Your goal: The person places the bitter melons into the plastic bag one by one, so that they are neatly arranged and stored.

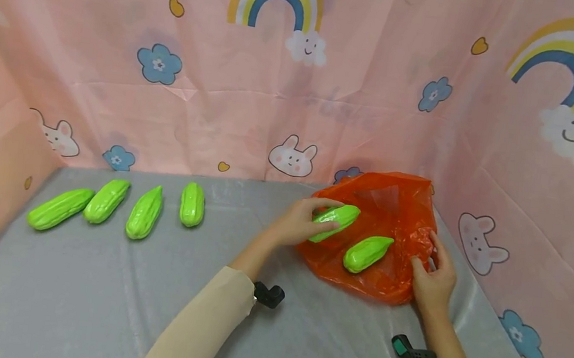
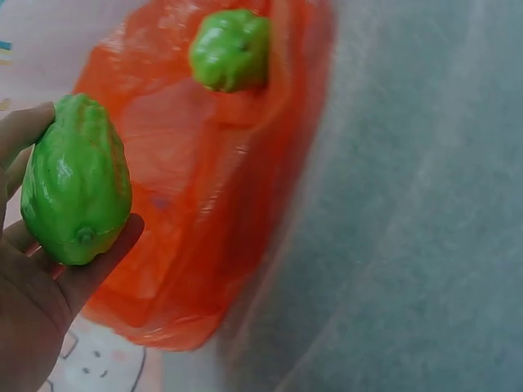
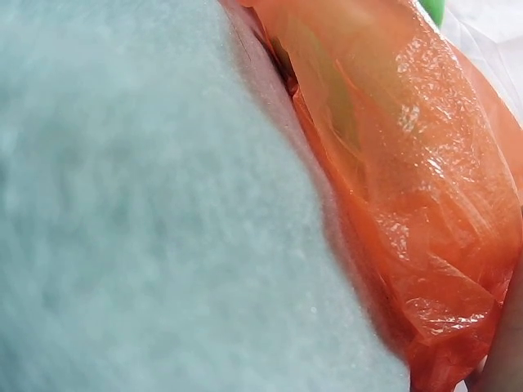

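Gripping a vegetable, the left hand is over the bag — the right hand pinches its right edge.

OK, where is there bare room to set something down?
Widest free patch: the grey surface on the near side of the four green vegetables, left of the left sleeve. A smaller patch lies between the rightmost of those four and the left hand. Crowded: the red bag, with the right hand, a held vegetable and a loose one.

green vegetables: 6 | red bag: 1 | wrist devices: 2
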### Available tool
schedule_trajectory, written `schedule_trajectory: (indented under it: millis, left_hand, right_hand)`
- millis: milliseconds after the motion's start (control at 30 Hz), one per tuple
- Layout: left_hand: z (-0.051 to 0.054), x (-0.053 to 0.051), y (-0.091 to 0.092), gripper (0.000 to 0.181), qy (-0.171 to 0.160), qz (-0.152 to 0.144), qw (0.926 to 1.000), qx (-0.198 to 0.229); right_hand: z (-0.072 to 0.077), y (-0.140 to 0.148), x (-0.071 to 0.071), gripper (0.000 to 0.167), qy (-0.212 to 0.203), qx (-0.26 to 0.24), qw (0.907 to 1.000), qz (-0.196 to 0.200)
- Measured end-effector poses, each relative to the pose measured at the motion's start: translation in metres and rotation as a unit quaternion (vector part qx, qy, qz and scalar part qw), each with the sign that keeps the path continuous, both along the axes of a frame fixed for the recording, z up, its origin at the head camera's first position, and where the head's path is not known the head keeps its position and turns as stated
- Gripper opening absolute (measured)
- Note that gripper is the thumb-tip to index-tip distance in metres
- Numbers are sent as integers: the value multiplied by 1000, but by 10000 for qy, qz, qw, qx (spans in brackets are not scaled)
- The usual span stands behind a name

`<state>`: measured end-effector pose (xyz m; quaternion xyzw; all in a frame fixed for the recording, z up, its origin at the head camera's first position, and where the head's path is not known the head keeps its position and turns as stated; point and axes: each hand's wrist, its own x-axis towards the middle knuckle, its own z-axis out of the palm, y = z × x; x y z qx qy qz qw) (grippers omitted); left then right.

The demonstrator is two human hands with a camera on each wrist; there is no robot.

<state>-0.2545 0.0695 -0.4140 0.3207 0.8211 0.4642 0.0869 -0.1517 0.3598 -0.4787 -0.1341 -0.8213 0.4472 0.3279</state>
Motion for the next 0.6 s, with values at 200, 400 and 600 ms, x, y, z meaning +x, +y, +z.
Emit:
schedule_trajectory:
  millis: [200,400,600]
  left_hand:
    - [-6,-4,14,46,-119,165,9997,-114]
    - [-6,-6,23,46,-195,292,9992,174]
    - [-7,-7,32,42,-208,522,9955,763]
  right_hand:
    - [0,2,0,62,-21,-19,10000,19]
    - [0,2,1,62,-44,-89,9999,37]
    - [0,1,-1,63,-67,-112,9999,53]
